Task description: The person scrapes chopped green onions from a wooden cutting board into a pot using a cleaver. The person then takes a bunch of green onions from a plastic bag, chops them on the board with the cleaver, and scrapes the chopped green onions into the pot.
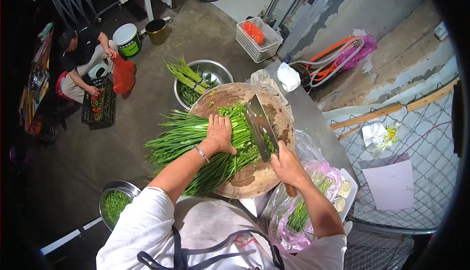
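Note:
A large bundle of long green garlic chives (183, 135) lies across a round wooden chopping board (245, 184). My left hand (219, 133) presses down on the bundle and grips it, thumb apart from the fingers. In my right hand (288, 165) is a cleaver (259, 125), its wooden handle showing below the fist. The broad blade stands tilted at the cut ends of the chives, with green bits stuck to it. Chopped chives (232, 109) lie along the board near the blade. The cutting edge itself is partly hidden.
A metal bowl (223, 72) with green stalks and peppers stands beyond the board. Chopped greens fill another bowl (116, 206) at lower left. Bagged greens (306, 211) lie at right. A seated person (81, 57) handles peppers in a black crate (93, 118).

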`<state>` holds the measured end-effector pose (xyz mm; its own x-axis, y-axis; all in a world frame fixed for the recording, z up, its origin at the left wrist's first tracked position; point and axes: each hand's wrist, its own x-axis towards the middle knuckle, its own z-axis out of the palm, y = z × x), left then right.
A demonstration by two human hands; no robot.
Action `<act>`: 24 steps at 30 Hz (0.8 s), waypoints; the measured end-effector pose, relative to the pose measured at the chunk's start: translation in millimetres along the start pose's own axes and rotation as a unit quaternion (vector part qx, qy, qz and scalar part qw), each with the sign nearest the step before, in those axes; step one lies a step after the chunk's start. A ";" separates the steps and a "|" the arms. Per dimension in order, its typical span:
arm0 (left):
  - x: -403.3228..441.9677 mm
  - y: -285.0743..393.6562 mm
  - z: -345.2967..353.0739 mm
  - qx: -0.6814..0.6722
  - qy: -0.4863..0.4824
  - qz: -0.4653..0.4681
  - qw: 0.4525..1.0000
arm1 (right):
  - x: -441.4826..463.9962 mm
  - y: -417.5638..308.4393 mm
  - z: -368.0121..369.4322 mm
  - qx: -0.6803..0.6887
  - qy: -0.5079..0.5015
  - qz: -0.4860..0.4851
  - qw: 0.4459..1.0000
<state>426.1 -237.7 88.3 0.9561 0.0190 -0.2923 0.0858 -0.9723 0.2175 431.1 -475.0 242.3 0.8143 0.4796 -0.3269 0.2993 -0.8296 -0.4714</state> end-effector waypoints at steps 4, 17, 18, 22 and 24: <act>-1.8 5.0 5.0 0.004 0.042 -0.003 0.999 | 2.1 16.8 15.7 -0.013 -0.020 -0.016 1.000; 12.2 11.2 3.1 -0.018 0.010 -0.046 0.999 | 91.6 37.7 83.4 -0.024 -0.044 0.000 0.999; 14.5 9.9 8.4 -0.022 0.031 -0.043 0.998 | 95.2 39.1 94.1 -0.029 -0.016 0.002 0.999; 1.0 6.7 3.3 -0.043 0.024 -0.032 0.998 | 91.3 40.0 96.2 -0.015 0.019 -0.063 0.998; 2.3 6.1 6.3 -0.042 0.034 -0.037 0.998 | 73.0 22.8 63.5 -0.021 -0.004 -0.020 1.000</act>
<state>427.0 -245.1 83.1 0.9628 0.1088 -0.2475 0.1776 -0.9447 0.2756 465.8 -440.8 155.7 0.7975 0.5146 -0.3149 0.3526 -0.8210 -0.4490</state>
